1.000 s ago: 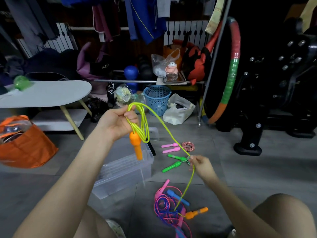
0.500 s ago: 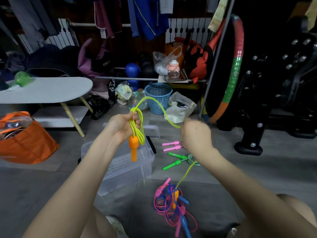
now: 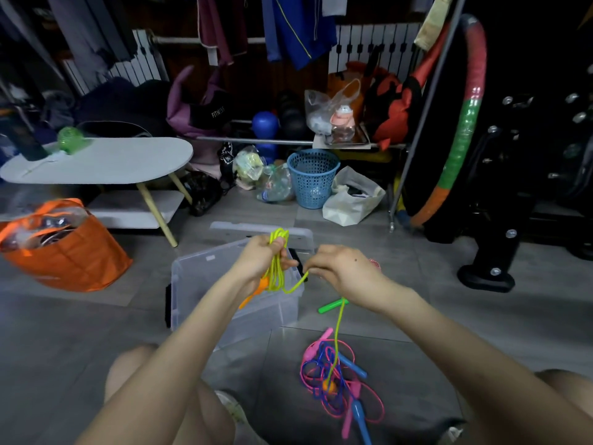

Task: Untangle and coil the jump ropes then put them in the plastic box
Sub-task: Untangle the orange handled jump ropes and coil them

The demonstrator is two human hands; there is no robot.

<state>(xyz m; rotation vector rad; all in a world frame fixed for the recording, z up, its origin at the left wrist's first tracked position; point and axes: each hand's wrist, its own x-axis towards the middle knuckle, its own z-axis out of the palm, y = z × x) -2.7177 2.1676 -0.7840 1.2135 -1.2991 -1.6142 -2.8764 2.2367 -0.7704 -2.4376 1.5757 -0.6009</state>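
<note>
Cluttered home storage room: hanging clothes [image 3: 295, 30], radiator [image 3: 372, 43] (hula hoop [image 3: 462, 123] too)

Yellow-green jump rope [image 3: 278, 273] half-coiled over clear plastic box [image 3: 195, 284], pink-blue tangled ropes [image 3: 333, 377] on floor beside

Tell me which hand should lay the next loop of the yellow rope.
Probably the right hand: it pinches the free yellow rope beside the left hand, which is occupied gripping the finished loops.
</note>
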